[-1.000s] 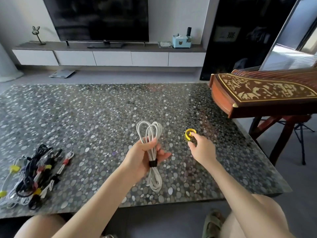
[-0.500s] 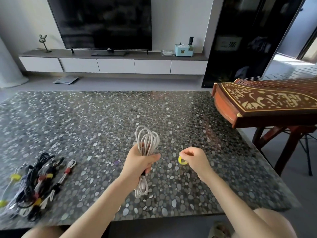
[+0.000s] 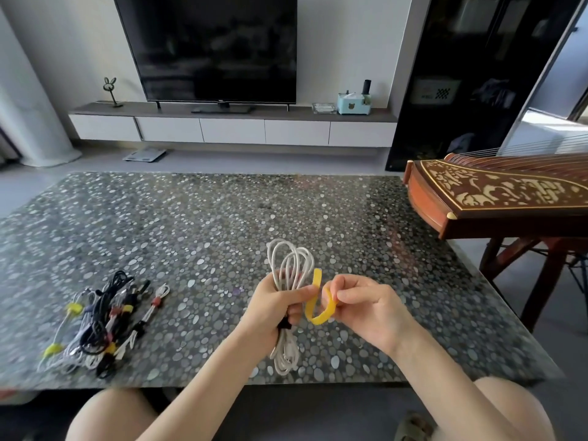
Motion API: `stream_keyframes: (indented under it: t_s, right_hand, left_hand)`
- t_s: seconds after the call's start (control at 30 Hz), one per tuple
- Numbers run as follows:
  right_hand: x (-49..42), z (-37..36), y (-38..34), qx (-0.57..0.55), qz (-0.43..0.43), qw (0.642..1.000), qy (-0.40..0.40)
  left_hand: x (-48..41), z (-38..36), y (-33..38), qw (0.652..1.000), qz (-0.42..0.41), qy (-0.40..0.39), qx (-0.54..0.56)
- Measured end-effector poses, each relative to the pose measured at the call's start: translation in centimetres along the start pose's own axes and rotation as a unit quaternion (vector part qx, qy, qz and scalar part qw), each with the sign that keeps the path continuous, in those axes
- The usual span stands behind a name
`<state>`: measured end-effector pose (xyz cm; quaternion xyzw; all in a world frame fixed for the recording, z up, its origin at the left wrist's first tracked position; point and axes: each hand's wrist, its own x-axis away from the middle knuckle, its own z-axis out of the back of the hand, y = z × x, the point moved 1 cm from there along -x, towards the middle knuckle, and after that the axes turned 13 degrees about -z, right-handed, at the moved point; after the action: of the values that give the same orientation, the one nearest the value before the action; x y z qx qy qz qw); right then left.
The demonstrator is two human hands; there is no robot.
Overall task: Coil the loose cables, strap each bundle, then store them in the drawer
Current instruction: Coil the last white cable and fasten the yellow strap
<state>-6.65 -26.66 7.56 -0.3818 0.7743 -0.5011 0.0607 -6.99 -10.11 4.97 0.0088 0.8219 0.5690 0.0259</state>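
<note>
I see my left hand [image 3: 270, 308] clenched round the smooth white looped cable [image 3: 289, 272], my right hand [image 3: 366, 305] just beside it pinching a flat yellow strap [image 3: 318, 308].

cable coil [image 3: 289, 272]: white, with a black band near its middle
strap [image 3: 318, 308]: bright yellow
table [image 3: 197, 224]: dark grey, speckled all over with pale, pebble-shaped spots
cable pile [image 3: 101, 319]: black and white cables mixed, with yellow and red ties
instrument [image 3: 496, 195]: reddish-brown wood, cream ornamental inlay on a dark panel, pale edge line
television [image 3: 210, 49]: black
cabinet [image 3: 232, 130]: white drawer fronts under a grey-brown top
box [image 3: 351, 105]: pale blue
wall [image 3: 343, 43]: off-white
</note>
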Motion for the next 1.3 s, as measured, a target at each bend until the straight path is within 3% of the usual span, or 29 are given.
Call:
stream_keyframes:
  t_s: [0.13,0.23,0.37,0.5,0.73,0.87,1.0,1.1,1.2,1.3]
  right_hand:
    - [0.7,-0.6,0.3,-0.098,0.027,0.994,-0.038]
    - [0.8,-1.9,0.5,-0.013,0.009,1.000,0.026]
    - [0.7,-2.7,0.8,0.074,-0.045,0.981,0.171]
    - [0.8,-3.8,0.8,0.156,-0.082,0.968,0.181]
    - [0.6,-3.8,1.3,0.215,-0.020,0.936,0.277]
    - [1.1,-2.1,0.6,0.124,-0.008,0.940,0.318]
    - [1.3,0.0,-0.9,0.143,0.010,0.906,0.398]
    - [0.3,-0.7,-1.0,0.210,0.006,0.900,0.383]
    - [-0.6,-2.4,-0.1,0.251,0.030,0.924,0.288]
    - [-0.8,-3.3,0.3,0.226,0.068,0.948,0.212]
  left_hand:
    - [0.3,-0.5,1.2,0.993,-0.058,0.099,0.000]
    - [0.6,-1.2,2.1,0.987,-0.099,0.128,-0.021]
    - [1.1,-1.3,3.0,0.976,-0.135,0.167,-0.037]
    - [1.7,-1.7,3.4,0.976,-0.155,0.134,-0.072]
    - [1.6,-1.7,3.5,0.979,-0.161,0.063,-0.109]
    - [1.7,-0.8,3.8,0.985,-0.063,-0.016,-0.157]
    - [2.1,-0.2,3.9,0.983,0.008,-0.121,-0.136]
    - [2.6,-0.6,3.9,0.988,-0.007,-0.070,-0.137]
    - [2.8,-1.2,3.8,0.985,0.010,-0.059,-0.163]
    - [3.1,-1.4,4.1,0.991,0.027,-0.064,-0.116]
